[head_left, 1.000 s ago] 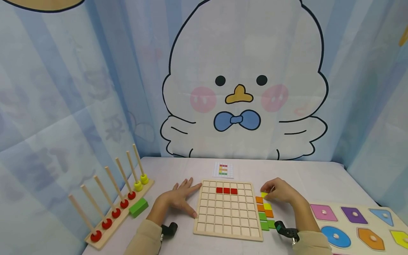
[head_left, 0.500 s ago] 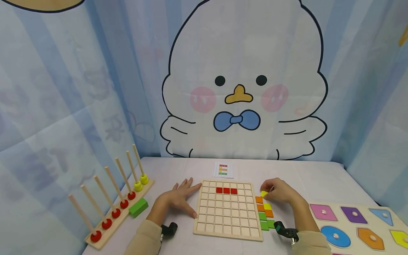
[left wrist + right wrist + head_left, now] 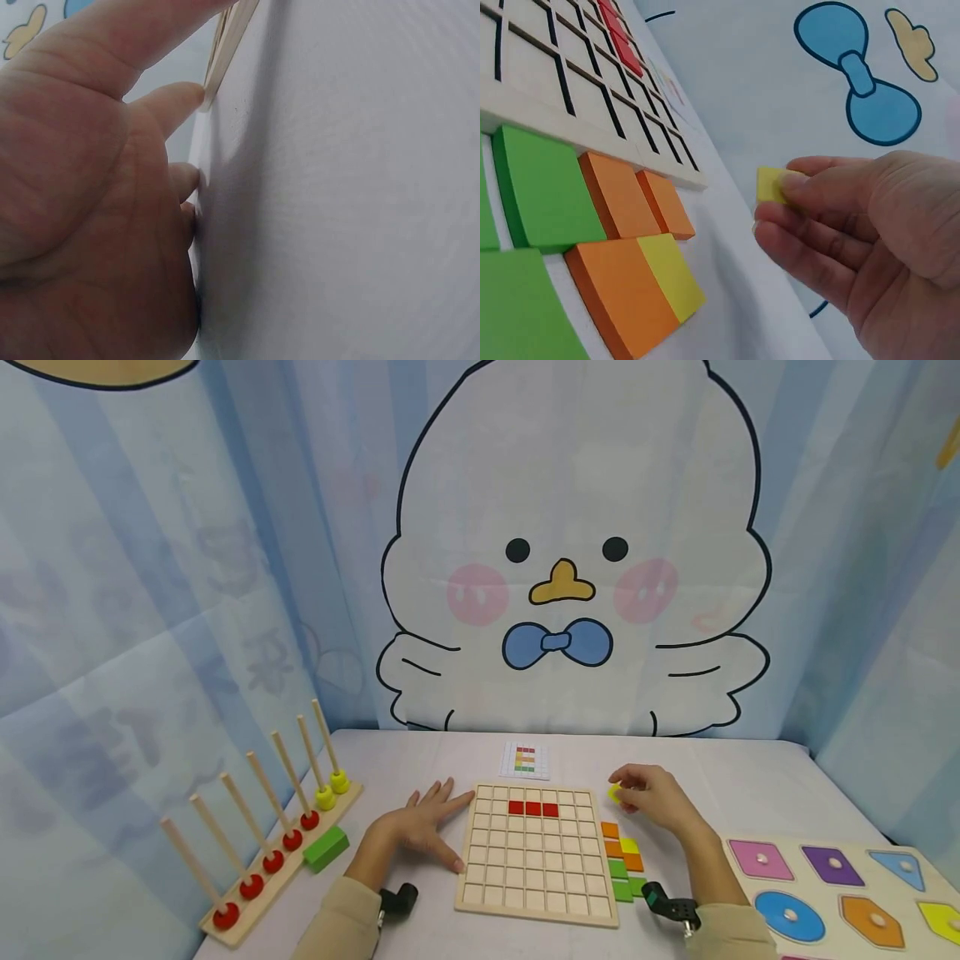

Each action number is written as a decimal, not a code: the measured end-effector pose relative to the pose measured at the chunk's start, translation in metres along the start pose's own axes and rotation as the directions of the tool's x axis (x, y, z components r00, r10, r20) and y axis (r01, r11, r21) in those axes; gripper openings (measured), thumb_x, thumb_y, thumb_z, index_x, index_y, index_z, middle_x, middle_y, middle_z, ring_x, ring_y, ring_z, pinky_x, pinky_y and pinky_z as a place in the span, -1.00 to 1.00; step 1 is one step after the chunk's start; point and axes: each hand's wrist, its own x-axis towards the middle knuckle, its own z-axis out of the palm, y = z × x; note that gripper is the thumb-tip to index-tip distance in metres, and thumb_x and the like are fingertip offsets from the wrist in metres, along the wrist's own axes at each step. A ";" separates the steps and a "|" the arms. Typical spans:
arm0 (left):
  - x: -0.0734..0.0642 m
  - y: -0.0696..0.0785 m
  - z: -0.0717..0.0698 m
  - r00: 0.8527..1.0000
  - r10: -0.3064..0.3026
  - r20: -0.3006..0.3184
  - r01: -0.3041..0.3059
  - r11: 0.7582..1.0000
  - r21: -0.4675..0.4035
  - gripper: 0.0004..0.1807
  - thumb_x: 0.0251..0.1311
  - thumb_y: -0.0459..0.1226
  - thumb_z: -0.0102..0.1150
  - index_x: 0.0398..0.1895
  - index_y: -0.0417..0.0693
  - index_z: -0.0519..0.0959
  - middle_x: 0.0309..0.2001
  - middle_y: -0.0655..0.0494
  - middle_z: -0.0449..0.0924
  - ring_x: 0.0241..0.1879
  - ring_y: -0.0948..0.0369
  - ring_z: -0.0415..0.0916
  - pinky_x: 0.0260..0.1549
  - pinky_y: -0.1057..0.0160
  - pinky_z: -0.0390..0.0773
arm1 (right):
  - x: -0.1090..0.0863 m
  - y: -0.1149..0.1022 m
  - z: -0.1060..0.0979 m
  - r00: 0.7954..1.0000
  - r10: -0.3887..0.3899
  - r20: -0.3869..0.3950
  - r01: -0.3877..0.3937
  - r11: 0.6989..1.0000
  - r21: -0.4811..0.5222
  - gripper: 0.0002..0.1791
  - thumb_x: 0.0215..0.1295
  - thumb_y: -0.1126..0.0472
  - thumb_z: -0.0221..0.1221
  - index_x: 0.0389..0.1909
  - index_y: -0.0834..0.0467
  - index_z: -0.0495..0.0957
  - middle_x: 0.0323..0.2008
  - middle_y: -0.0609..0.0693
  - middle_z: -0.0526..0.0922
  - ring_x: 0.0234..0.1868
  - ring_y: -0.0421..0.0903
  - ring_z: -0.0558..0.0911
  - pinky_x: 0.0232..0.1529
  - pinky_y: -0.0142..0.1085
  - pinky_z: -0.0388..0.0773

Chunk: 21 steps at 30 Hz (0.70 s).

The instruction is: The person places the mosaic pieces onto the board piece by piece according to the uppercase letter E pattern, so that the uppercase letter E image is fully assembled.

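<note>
Space separated the yellow tile (image 3: pixel 768 186), pinched between thumb and fingers of my right hand (image 3: pixel 654 797), from the grid board (image 3: pixel 533 855). The tile was held just beyond the board's far right corner, so the board lay leftward and toward me, looking square with no clear long axis. My left hand (image 3: pixel 423 827), fingers spread, touched its left edge, farther from the tile.
</note>
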 end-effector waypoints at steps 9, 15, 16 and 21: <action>0.000 -0.001 0.000 1.000 0.003 0.008 -0.003 1.000 -0.002 0.34 -0.18 0.26 0.62 0.69 0.35 0.05 0.72 -0.14 -0.33 0.70 -0.11 -0.42 0.60 -0.30 -0.34 | 0.002 -0.016 0.008 0.996 -0.079 -0.031 0.084 0.980 0.183 -0.60 0.46 0.34 0.24 0.26 0.35 0.54 -0.06 0.22 0.65 -0.14 -0.02 0.79 -0.08 -0.38 0.73; 0.000 0.000 0.000 1.000 0.003 0.009 -0.003 1.000 -0.011 0.34 -0.19 0.25 0.63 0.69 0.35 0.05 0.72 -0.13 -0.32 0.70 -0.11 -0.42 0.60 -0.29 -0.35 | 0.002 -0.028 0.016 0.992 -0.120 -0.039 0.125 0.974 0.189 -0.60 0.46 0.27 0.26 0.24 0.30 0.57 -0.08 0.17 0.71 -0.09 0.10 0.79 -0.03 -0.39 0.70; 0.000 0.000 0.000 1.000 0.003 0.009 -0.003 1.000 -0.012 0.34 -0.19 0.25 0.63 0.69 0.35 0.05 0.72 -0.13 -0.32 0.70 -0.11 -0.42 0.60 -0.29 -0.35 | 0.002 -0.030 0.017 0.991 -0.129 -0.040 0.134 0.972 0.191 -0.60 0.45 0.25 0.28 0.23 0.30 0.58 -0.10 0.16 0.72 -0.10 0.12 0.78 -0.04 -0.40 0.69; -0.001 0.000 -0.001 1.000 0.002 0.008 -0.002 1.000 -0.008 0.34 -0.18 0.24 0.63 0.69 0.34 0.05 0.72 -0.13 -0.32 0.70 -0.10 -0.42 0.60 -0.30 -0.35 | 0.004 -0.037 0.024 0.986 -0.163 -0.044 0.169 0.966 0.194 -0.62 0.41 0.20 0.33 0.16 0.27 0.62 -0.16 0.13 0.71 -0.15 0.12 0.75 -0.09 -0.38 0.70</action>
